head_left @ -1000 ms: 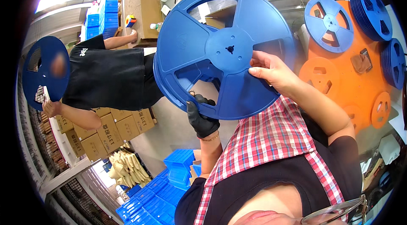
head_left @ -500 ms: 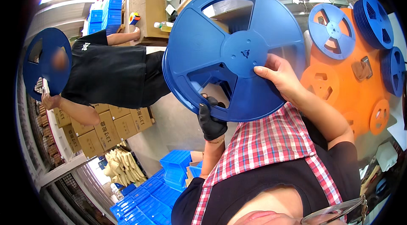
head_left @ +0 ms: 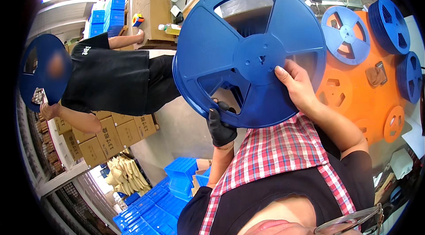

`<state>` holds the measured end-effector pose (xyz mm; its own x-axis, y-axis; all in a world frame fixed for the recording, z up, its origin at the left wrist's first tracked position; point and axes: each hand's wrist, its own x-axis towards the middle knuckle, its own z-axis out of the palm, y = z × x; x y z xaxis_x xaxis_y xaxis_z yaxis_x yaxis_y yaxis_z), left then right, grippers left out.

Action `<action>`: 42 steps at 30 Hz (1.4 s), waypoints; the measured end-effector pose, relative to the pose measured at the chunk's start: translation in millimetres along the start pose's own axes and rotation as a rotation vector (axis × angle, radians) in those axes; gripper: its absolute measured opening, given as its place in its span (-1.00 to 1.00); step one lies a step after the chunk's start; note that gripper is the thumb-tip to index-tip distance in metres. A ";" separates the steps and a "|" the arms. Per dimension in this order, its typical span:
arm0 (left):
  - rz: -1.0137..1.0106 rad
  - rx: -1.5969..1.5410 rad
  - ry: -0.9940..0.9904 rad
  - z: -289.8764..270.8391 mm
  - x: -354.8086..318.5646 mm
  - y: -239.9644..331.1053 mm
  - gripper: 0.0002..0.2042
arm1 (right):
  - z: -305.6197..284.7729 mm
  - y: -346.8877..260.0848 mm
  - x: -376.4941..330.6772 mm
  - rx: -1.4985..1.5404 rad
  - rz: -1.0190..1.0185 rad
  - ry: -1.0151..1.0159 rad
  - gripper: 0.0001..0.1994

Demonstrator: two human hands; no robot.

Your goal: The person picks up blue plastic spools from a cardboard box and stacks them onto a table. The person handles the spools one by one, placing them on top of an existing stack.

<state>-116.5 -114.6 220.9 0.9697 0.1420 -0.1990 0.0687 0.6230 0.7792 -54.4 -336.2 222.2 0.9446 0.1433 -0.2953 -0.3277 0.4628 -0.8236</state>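
A large blue plastic reel [head_left: 212,53] with cut-out windows is held up in front of my chest, its round face toward me. Behind its left edge more thin rims show, so more than one reel seems to be stacked there. My left hand [head_left: 221,131], in a black glove with bare fingertips, is closed on the lower left rim. My right hand [head_left: 299,84] is bare; its thumb presses on the face near the hub, while its other fingers go behind through a window and are partly hidden.
On the right, an orange surface [head_left: 376,102] carries a single lighter blue reel [head_left: 345,35] and two stacks of blue reels [head_left: 392,25]. At left, a co-worker [head_left: 110,75] holds a dark blue reel [head_left: 40,75]. Cardboard boxes [head_left: 106,137] and blue bins [head_left: 155,204] stand lower left.
The held reel has come slightly up and looks a little larger, with my right hand moving slightly right along with it. The co-worker's reel has shifted a little left and down.
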 end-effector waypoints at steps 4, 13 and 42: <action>-0.033 0.023 0.073 -2.5 -2.2 -3.0 -0.69 | -1.8 -4.7 -1.4 -0.131 -0.009 0.012 -0.69; -0.071 0.098 0.344 16.9 5.1 -2.4 -0.51 | -12.1 15.9 19.4 0.139 0.149 0.116 -0.72; 0.154 -0.422 -0.321 -50.8 -9.1 71.0 -0.60 | -237.1 105.2 20.2 0.232 0.153 0.800 -0.69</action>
<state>-132.4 -32.6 247.8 0.9884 0.0554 0.1415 -0.1159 0.8771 0.4662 -74.2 -492.0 14.8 0.5638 -0.4027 -0.7211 -0.3559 0.6694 -0.6521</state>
